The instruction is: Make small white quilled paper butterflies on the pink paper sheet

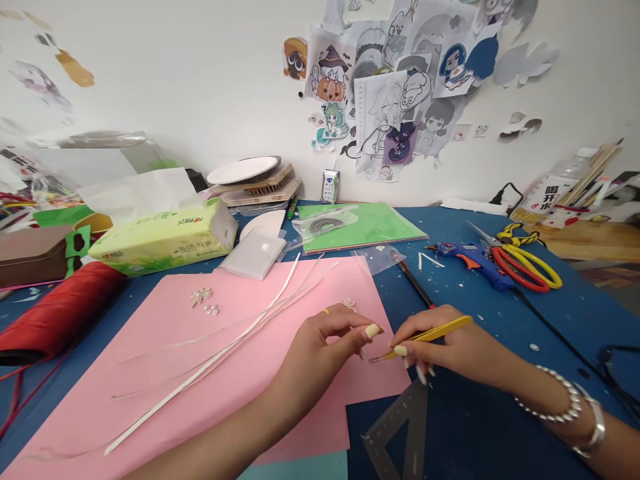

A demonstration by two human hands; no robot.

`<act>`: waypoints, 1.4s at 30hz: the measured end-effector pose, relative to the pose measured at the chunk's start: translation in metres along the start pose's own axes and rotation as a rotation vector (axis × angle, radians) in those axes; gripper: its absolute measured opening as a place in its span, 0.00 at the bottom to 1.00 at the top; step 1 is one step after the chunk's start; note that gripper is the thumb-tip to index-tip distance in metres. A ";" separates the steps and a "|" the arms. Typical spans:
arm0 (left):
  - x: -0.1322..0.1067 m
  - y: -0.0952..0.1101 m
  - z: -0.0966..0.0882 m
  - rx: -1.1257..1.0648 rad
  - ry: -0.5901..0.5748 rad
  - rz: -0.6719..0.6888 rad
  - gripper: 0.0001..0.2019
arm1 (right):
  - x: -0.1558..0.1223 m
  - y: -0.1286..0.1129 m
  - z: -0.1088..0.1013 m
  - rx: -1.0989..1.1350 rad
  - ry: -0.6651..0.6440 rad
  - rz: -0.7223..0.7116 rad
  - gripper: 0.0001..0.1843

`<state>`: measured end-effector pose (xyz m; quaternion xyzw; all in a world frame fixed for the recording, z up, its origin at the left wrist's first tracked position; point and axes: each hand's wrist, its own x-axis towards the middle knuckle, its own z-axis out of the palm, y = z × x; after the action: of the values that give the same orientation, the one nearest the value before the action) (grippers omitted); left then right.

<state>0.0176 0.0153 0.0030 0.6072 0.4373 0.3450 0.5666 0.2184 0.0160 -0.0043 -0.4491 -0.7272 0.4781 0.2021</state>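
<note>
Carefully, at the right edge of the pink paper sheet (200, 360), my left hand (320, 350) pinches shut, my right hand (453, 347) grips slim yellow tweezers (440, 330): light, steady pressure suits.

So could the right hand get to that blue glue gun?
Probably yes: the glue gun lies just beyond the right hand on bare mat, though that hand holds yellow tweezers.

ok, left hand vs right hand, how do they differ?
The left hand holds no tool, fingertips pinched; the right hand grips yellow tweezers. The left wrist is bare; the right wears bracelets. The left hand is over the pink sheet, the right mostly over the blue mat. Both have long pale nails and meet near the tweezers' tip.
</note>
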 end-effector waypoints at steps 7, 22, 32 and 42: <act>0.000 -0.002 -0.002 0.078 0.039 0.031 0.08 | 0.000 -0.002 0.000 -0.108 0.045 -0.124 0.10; 0.002 -0.001 0.002 0.086 -0.057 0.004 0.12 | -0.001 -0.005 0.002 -0.274 -0.005 -0.151 0.11; 0.000 -0.001 0.004 0.122 -0.076 0.005 0.15 | -0.004 -0.007 -0.011 -0.391 -0.023 -0.219 0.08; 0.001 -0.002 0.004 0.099 -0.100 0.003 0.15 | -0.001 0.005 -0.050 -0.241 -0.109 -0.141 0.09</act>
<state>0.0215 0.0148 0.0003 0.6517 0.4239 0.2930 0.5565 0.2575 0.0413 0.0146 -0.3913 -0.8190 0.3957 0.1398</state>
